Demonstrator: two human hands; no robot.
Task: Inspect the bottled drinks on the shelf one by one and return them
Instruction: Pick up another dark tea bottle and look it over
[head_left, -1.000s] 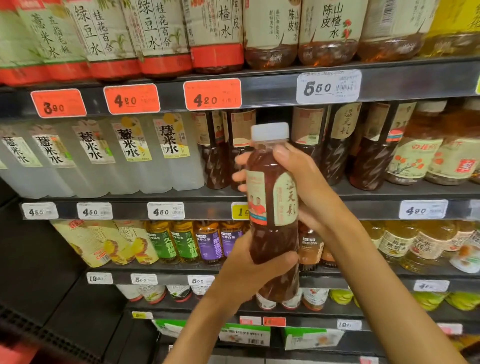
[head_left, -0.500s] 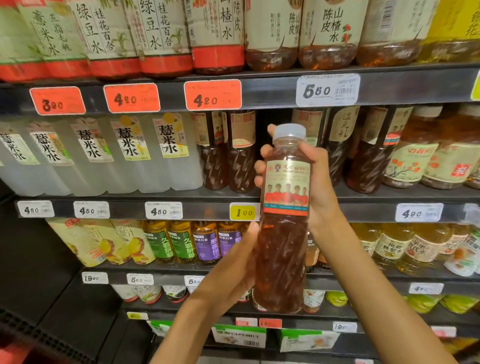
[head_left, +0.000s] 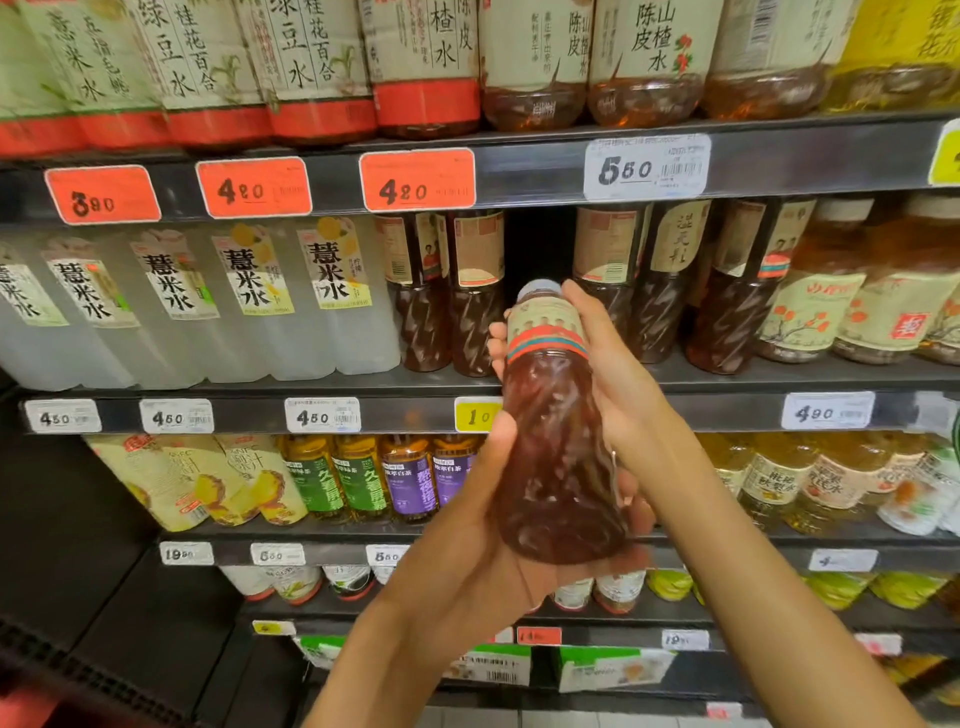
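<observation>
Nearest the camera, at six o'clock, two forearms are rising toward a bottle (head_left: 558, 457) held in front of the shelves. Compared with half a second ago, it is tipping its cap away toward the shelf, so its base is now looming large and its label, then facing the camera, is showing only as a foreshortened band. Its long axis is running roughly from six to twelve o'clock, cap at twelve, leaning away from the viewer. The left hand (head_left: 467, 535) is cupping it from seven o'clock, palm under the base and thumb lying up its left side. The right hand (head_left: 618, 395) is gripping it from two o'clock, fingers curling round the label and neck, fingertips showing at nine o'clock of the label. Beyond, at twelve o'clock, a dark gap (head_left: 537, 244) is showing in the row of matching brown bottles (head_left: 447, 312) on the middle shelf (head_left: 727, 410). Milky bottles (head_left: 249, 312) are standing at ten o'clock.
</observation>
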